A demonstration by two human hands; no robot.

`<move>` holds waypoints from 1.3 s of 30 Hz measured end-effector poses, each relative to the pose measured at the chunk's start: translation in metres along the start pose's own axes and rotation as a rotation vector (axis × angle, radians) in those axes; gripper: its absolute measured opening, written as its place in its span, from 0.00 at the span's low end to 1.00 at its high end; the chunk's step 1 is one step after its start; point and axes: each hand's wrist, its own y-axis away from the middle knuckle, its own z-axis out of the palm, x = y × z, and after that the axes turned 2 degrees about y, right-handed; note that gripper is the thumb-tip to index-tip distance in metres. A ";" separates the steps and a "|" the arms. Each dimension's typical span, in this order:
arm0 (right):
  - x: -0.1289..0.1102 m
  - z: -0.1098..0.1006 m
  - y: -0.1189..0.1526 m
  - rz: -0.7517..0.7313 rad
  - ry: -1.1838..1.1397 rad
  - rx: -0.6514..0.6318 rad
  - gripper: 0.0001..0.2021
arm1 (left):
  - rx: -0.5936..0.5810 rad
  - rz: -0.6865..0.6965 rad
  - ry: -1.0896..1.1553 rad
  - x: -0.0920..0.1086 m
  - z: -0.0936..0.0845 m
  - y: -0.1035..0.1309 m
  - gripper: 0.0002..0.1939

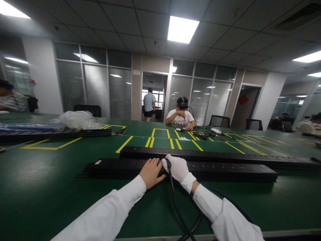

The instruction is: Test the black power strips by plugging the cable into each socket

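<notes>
A long black power strip (243,170) lies across the green table, with a row of sockets and small red parts on top. My bare left hand (151,173) rests on it near the middle, fingers spread, holding nothing. Just to its right, my right hand (177,168), in a white glove, is closed around the end of a black cable (173,197) at the strip's top. The plug end is hidden by the fingers. From there the cable runs down toward the table's near edge. Behind lies a second black power strip (215,155), parallel to the first.
Clear plastic wrap (76,119) and more long black strips (75,134) lie at the left. A phone (120,131) is beside them. Yellow tape marks the green table (50,180). Across it sits a person in a headset (181,117), near cables and small devices.
</notes>
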 end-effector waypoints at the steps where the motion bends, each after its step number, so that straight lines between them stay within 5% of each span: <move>1: 0.000 0.000 0.001 -0.011 -0.005 0.012 0.17 | -0.001 0.000 -0.001 0.000 0.000 0.000 0.24; 25: 0.005 0.004 -0.008 0.045 0.020 -0.082 0.17 | -0.010 0.000 -0.013 0.000 -0.001 0.000 0.25; 39: 0.002 0.004 0.001 -0.003 0.000 0.031 0.18 | -0.010 0.003 -0.030 0.000 -0.001 0.000 0.24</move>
